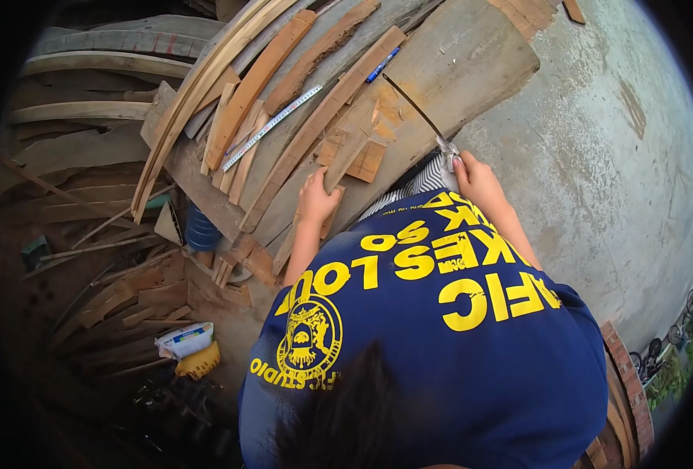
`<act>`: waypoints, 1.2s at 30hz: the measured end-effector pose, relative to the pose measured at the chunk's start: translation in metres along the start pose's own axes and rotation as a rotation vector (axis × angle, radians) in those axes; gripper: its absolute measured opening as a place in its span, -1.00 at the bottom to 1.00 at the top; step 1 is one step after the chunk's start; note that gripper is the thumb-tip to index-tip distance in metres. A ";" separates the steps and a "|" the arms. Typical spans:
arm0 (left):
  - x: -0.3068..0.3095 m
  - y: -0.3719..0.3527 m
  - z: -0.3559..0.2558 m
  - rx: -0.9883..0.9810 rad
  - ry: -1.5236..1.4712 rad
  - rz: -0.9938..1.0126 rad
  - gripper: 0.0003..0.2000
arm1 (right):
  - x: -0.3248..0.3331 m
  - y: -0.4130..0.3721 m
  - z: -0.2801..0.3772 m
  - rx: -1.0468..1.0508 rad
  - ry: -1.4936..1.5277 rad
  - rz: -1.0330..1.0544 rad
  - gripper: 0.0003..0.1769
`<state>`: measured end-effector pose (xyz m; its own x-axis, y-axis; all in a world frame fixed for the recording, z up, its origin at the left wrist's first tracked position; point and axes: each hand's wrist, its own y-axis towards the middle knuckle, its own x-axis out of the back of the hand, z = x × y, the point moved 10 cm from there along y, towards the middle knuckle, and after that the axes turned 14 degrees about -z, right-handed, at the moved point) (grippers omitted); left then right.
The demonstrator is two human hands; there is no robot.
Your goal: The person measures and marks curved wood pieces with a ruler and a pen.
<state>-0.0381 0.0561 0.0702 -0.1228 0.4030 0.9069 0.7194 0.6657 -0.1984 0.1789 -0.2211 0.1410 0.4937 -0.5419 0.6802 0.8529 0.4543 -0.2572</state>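
Note:
My left hand (319, 200) is closed around the near end of a short wooden strip (352, 150), which slants over a small wood block (367, 161) on a wide grey plank (471, 59). In my right hand (476, 181) is the silver handle of a hacksaw (413, 108). Its long dark part points away across the plank, to the right of the strip, and appears apart from it. Seen from above, its cutting edge cannot be made out. A blue pen (383, 65) lies beyond the saw's far end.
A white measuring tape (272, 127) stretches over curved wood pieces (259, 90) on the left. Further left are stacked boards (88, 152), a blue round container (201, 229) and a white and yellow bag (190, 349). Concrete floor (581, 156) spreads out at the right.

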 end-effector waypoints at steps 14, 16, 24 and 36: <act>-0.035 0.040 0.049 0.436 -0.034 0.118 -0.67 | -0.017 0.002 0.000 0.087 -0.122 0.081 -0.70; -0.025 0.045 0.046 0.445 0.022 0.036 -0.64 | -0.030 0.008 0.000 0.125 -0.131 0.107 -0.70; -0.032 0.043 0.045 0.498 0.185 -0.005 -0.63 | -0.099 0.028 -0.001 0.216 -0.192 0.232 -0.71; -0.027 0.024 0.025 0.395 0.177 -0.217 -0.66 | -0.105 0.027 0.016 0.246 -0.226 0.327 -0.71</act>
<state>-0.0347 0.0765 0.0322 -0.0982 0.1382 0.9855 0.3714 0.9239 -0.0925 0.1471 -0.1409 0.0735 0.6573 -0.1871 0.7301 0.5795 0.7448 -0.3309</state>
